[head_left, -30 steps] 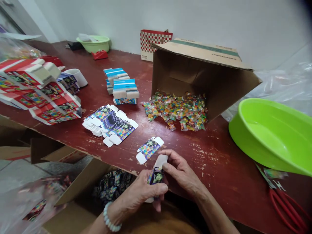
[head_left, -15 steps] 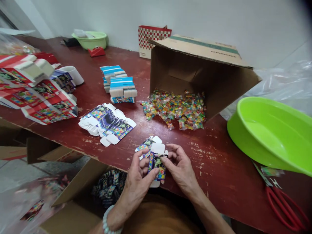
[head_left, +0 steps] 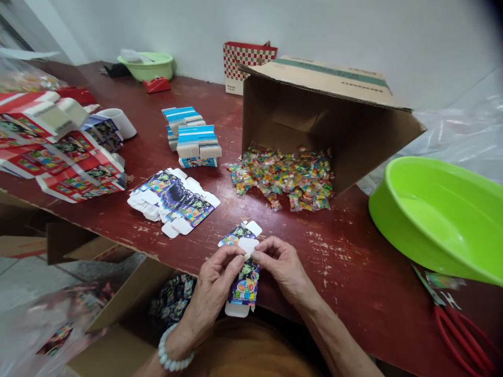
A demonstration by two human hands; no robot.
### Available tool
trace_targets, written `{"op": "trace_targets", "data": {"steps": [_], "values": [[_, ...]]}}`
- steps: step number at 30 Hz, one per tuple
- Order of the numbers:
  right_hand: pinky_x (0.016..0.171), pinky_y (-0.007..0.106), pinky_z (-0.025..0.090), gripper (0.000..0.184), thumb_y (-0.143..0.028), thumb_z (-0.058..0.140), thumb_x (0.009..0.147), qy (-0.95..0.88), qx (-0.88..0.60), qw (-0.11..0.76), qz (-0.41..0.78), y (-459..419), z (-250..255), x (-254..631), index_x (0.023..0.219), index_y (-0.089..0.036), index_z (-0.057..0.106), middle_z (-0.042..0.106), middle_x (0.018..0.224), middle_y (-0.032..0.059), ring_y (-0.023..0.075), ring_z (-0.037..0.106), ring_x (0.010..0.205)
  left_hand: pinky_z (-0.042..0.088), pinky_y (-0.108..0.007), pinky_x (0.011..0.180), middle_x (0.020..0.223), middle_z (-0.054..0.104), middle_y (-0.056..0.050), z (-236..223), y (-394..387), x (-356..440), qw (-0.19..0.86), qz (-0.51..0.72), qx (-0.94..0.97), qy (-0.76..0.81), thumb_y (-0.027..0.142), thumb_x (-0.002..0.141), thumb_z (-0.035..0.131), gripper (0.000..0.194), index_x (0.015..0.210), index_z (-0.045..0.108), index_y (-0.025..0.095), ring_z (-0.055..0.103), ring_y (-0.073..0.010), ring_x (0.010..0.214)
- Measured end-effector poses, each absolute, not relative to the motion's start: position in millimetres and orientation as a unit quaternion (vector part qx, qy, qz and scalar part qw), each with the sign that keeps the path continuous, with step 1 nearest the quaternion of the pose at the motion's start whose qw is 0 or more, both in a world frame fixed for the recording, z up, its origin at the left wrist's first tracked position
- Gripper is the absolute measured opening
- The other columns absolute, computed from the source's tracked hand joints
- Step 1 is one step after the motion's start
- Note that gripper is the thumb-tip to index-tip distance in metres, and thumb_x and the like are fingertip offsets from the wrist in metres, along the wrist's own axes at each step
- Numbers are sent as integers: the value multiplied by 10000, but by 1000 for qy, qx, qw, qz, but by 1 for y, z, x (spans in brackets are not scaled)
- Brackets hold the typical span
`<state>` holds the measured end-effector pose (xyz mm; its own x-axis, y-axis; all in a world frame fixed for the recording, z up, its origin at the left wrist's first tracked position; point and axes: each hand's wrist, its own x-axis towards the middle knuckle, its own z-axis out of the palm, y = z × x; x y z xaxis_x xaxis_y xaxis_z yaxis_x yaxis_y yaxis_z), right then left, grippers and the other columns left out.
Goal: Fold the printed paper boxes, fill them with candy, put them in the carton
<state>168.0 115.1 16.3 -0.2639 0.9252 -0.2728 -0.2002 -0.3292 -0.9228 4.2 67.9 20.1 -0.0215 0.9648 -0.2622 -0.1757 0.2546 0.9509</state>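
Note:
At the table's front edge, a small purple printed candy box [head_left: 245,285] stands between my hands, its white end flaps sticking out at top and bottom. My left hand [head_left: 216,280] pinches its upper left edge between thumb and fingers. On the other side my right hand [head_left: 281,267] pinches the upper right corner by the white top flap. Just beyond lies another flat printed carton [head_left: 237,234], partly covered by the box and my fingers. A fanned stack of flat purple cartons [head_left: 175,201] rests to the left.
Small candy packets [head_left: 283,178] spill from a cardboard box [head_left: 353,94] on its side. Blue carton bundles [head_left: 196,137] and red carton bundles [head_left: 78,162] sit left. A green basin [head_left: 432,209] and red-handled scissors [head_left: 459,335] are right. Below the edge, an open carton [head_left: 126,298] contains filled boxes.
The box has turned more upright and shifted slightly left. Both hands have moved their grip to its top end; my left thumb has slid up from its lower front.

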Motion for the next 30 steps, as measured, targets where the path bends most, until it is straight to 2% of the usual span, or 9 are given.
{"op": "trace_targets", "data": {"steps": [3, 7, 11, 13, 16, 18, 23, 27, 30], "values": [[640, 224, 436, 389, -370, 862, 636, -408, -417, 391, 712, 120, 18, 166, 905, -176, 659, 622, 702, -34, 102, 544, 631, 479, -190, 696, 873, 681, 10, 19, 70, 3, 567, 480, 398, 537, 388, 862, 692, 199, 942, 648, 211, 598, -116, 774], [620, 225, 432, 302, -397, 826, 697, -462, -389, 413, 681, 120, 20, 162, 719, -166, 634, 630, 688, -17, 100, 538, 618, 511, -216, 708, 871, 705, 24, 27, 69, 4, 600, 515, 333, 514, 396, 824, 737, 373, 1089, 507, 268, 651, -132, 778], [513, 227, 416, 232, -400, 741, 811, -517, -396, 416, 635, 115, 20, 160, 763, -193, 648, 594, 609, -36, 98, 515, 493, 534, -250, 571, 851, 702, -13, 36, 66, 9, 717, 443, 274, 464, 525, 907, 573, 418, 1217, 478, 261, 693, -162, 632], [557, 245, 456, 176, -368, 700, 853, -586, -392, 423, 569, 114, 22, 160, 800, -202, 680, 640, 679, -6, 120, 574, 556, 500, -242, 464, 756, 688, -22, 37, 65, 11, 747, 419, 238, 457, 588, 930, 472, 452, 1198, 513, 227, 659, -159, 492], [740, 284, 509, 139, -328, 667, 875, -678, -353, 424, 485, 115, 27, 162, 835, -204, 713, 716, 892, 56, 171, 662, 812, 459, -231, 377, 641, 652, -14, 34, 67, 12, 764, 413, 166, 468, 639, 925, 411, 529, 1191, 536, 199, 609, -158, 387], [726, 280, 519, 184, -344, 639, 892, -678, -358, 396, 506, 117, 29, 162, 801, -194, 695, 715, 868, 54, 169, 673, 796, 443, -228, 354, 617, 642, -11, 32, 69, 12, 773, 407, 157, 461, 655, 925, 385, 569, 1234, 534, 201, 595, -160, 365], [447, 221, 468, 259, -410, 725, 806, -520, -397, 330, 681, 123, 30, 157, 794, -171, 626, 659, 668, -13, 106, 596, 435, 442, -211, 390, 623, 647, -4, 29, 72, 12, 729, 439, 230, 473, 657, 923, 397, 616, 1341, 511, 220, 590, -138, 393], [384, 214, 451, 291, -420, 750, 770, -456, -378, 335, 733, 127, 34, 152, 818, -154, 640, 688, 691, 12, 115, 602, 403, 437, -215, 392, 625, 657, -23, 31, 74, 11, 732, 432, 249, 463, 715, 892, 386, 751, 1418, 476, 188, 576, -135, 394], [384, 210, 450, 280, -409, 750, 762, -462, -391, 353, 713, 126, 38, 149, 768, -164, 615, 657, 623, -9, 111, 590, 395, 426, -210, 385, 619, 659, -22, 32, 75, 9, 729, 436, 254, 462, 720, 888, 390, 777, 1471, 435, 209, 568, -131, 385]]}}
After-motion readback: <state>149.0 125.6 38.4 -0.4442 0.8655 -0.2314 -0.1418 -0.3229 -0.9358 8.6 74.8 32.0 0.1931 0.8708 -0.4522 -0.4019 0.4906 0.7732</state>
